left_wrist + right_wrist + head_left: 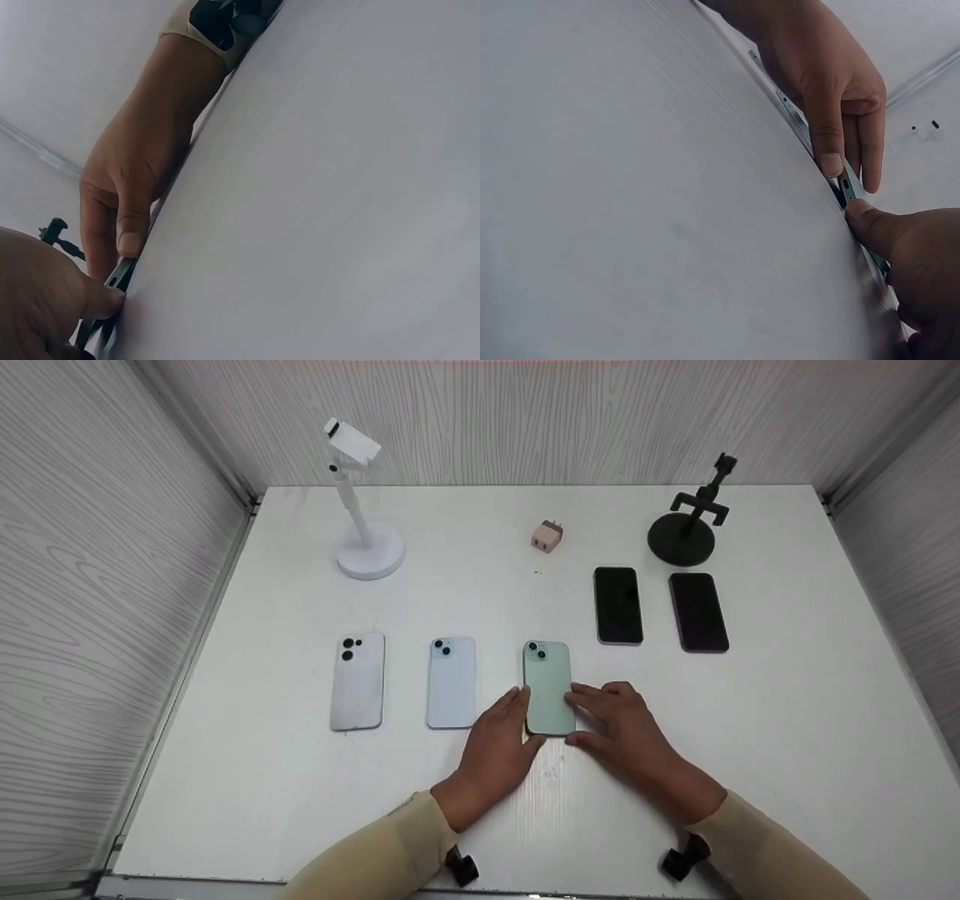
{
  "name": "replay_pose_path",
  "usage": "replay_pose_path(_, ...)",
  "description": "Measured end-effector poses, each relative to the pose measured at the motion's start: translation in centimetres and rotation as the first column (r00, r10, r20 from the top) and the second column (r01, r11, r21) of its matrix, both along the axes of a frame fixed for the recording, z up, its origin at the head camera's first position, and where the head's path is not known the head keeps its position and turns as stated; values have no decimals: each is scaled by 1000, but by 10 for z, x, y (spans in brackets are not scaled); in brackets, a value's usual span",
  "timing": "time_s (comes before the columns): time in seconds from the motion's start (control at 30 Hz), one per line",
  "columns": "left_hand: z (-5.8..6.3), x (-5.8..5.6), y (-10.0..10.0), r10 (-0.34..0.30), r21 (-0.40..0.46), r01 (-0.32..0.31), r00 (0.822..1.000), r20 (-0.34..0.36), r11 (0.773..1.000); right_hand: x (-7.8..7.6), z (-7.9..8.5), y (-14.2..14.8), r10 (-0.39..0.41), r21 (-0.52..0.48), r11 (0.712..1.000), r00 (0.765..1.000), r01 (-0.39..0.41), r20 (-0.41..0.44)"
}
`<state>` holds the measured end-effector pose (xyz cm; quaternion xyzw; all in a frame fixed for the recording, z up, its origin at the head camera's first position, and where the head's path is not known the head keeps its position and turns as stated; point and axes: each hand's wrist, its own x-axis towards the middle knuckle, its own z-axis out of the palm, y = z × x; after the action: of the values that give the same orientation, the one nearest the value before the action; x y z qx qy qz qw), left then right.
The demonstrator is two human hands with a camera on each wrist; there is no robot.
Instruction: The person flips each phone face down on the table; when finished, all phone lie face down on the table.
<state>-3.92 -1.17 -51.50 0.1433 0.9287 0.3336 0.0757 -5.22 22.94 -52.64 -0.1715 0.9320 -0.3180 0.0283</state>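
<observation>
At the bottom of my head view, two tan sleeves (375, 844) come in from the lower left and lower right, each with a black wrist mount (461, 870) beneath it. Just beyond, around the lower centre, I have the left hand (495, 750) with its fingers extended and close together along the left side of a green phone (550, 697), its thumb spread away to the bottom edge. The right hand (628, 727) mirrors it: fingers loosely extended, tips on the right side, thumb apart from them at the lower right corner. Neither hand curls around the phone; it lies back up on the white table (225, 780), between the two sets of fingertips, just below the frame's centre. Both wrist views show me the thumbs at its end, where a small dark port shows. Left of it lie a pale blue phone (452, 694) and, farther left, a silver phone (358, 690). Higher, right of centre, are two black-faced phones (619, 607). Beyond them, I see a black stand (681, 541) at upper right, a white stand (369, 553) at upper left, and a pink charger (547, 537) between the stands.
</observation>
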Motion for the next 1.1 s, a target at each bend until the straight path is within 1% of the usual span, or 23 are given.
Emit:
replay_pose_path(0.27, -2, 1, -1, 2, 34, -1, 1000, -18, 999, -1, 1, -2, -8, 2, 1000, 1000, 8, -3)
replay_pose_path(0.43, -2, 2, 0, 5, 24, -5, 1000, -28, 1000, -1, 1, -4, -23, -5, 1000, 1000, 23, 3)
replay_pose_path(0.53, -2, 2, -1, -1, 3, 1, 999, -36, 1000, -1, 1, -5, -29, -8, 1000, 1000, 29, 1)
replay_pose_path(0.63, -1, 2, -2, -25, -36, 23, 998, -53, 999, -1, 0, -5, -24, -3, 1000, 1000, 24, 2)
replay_pose_path(0.77, -1, 1, -2, -57, -97, 50, 996, -75, 994, -4, 3, -1, -14, -4, 1000, 999, 14, 33)
replay_pose_path(0.87, 0, 0, 0, -63, -107, 55, 995, -73, 993, -11, 8, 6, -7, -9, 1000, 999, 7, 37)
replay_pose_path(0.93, 0, 0, 0, -62, -106, 54, 996, -71, 993, -21, 12, 13, -15, -22, 1000, 1000, 16, 20)
replay_pose_path(1.0, 0, 0, 1, -60, -105, 52, 996, -71, 993, -34, 17, 21, -33, -26, 999, 999, 33, -5)
replay_pose_path(1.1, 0, 0, 1, -59, -105, 50, 995, -75, 993, -57, 24, 34, -85, -49, 995, 996, 85, 5)
